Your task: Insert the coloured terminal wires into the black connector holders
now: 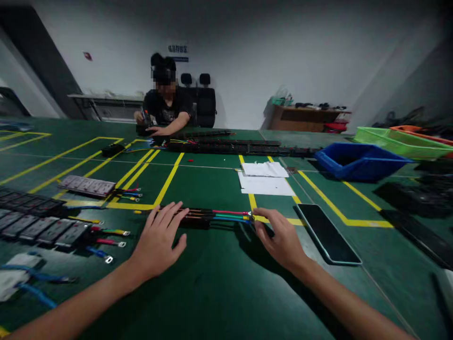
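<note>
In front of me lies a long black strip point(198, 221) with copper-coloured bars along it. Red, green and blue wires point(230, 216) run out of its right end to metal lugs. My left hand point(159, 238) rests on the strip's left part, fingers stretched out and thumb apart. At the wire ends, my right hand point(279, 236) pinches the lugs between thumb and forefinger. Left of my left hand are black socket strips point(46, 229) whose coloured wires also end in ring lugs.
A phone point(329, 233) lies right of my right hand, and paper sheets point(265, 178) lie beyond it. Blue point(361, 160) and green bins point(399, 141) stand at the far right. Across the green table a co-worker point(166, 104) holds a tool near more black strips point(230, 147).
</note>
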### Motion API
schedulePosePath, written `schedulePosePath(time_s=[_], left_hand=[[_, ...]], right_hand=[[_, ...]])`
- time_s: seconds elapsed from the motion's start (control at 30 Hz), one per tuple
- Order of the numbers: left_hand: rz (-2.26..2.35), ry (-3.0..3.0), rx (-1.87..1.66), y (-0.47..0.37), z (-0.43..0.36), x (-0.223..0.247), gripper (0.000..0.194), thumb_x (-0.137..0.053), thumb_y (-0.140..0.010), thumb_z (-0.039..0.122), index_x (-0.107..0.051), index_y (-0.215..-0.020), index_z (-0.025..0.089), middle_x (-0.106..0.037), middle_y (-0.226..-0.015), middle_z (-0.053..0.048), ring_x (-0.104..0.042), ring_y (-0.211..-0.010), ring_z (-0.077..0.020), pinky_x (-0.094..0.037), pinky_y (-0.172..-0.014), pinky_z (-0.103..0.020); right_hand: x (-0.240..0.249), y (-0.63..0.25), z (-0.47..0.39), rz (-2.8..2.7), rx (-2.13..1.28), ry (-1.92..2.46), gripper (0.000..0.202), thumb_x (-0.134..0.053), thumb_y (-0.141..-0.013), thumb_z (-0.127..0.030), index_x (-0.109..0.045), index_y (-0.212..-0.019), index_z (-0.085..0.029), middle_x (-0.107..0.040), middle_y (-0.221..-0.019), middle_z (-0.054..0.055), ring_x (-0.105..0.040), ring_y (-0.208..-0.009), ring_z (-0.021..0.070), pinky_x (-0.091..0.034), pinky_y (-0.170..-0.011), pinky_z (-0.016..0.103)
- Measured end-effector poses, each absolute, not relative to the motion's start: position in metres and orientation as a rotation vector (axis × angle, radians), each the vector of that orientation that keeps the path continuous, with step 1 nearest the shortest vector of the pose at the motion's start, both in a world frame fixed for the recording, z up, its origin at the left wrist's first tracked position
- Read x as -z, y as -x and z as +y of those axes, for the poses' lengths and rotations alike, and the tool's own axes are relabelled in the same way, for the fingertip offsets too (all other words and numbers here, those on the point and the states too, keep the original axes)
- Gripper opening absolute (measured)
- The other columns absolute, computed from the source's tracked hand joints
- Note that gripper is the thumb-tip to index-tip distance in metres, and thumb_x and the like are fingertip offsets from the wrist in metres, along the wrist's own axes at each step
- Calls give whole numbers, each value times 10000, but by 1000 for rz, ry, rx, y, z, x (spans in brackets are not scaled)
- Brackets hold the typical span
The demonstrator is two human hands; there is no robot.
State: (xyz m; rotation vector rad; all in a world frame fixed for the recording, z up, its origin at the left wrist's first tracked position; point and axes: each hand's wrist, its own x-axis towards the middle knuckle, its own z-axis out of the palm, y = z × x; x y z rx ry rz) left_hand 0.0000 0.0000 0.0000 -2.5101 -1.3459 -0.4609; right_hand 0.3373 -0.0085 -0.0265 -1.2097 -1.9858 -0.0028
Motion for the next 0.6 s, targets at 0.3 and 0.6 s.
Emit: schedulePosePath(time_s=[0.3,0.6], left_hand=[[-1374,2521,494,-2,0,-1,563,-515,-892,321,-472,-1436,179,-501,-1485,-132,-458,-1361,-326,-289,-1156,-579],[-1372,2532,463,-3,1,0,509,-507,-903,305,-508,-1407,227,-465,-1508,-129,-436,-1374,-333,-297,-1135,-613]], right_hand=[[23,-339,-11,-1950,57,1220,182,-543,-954,-205,-568,-1135,-207,-689,-1019,95,-634,-924,253,-520,-800,415],[24,-339,-11,-1959,35,1215,151,-534,-961,-202,-576,-1106,-206,-688,-1004,85,-634,-923,245,-516,-804,399]])
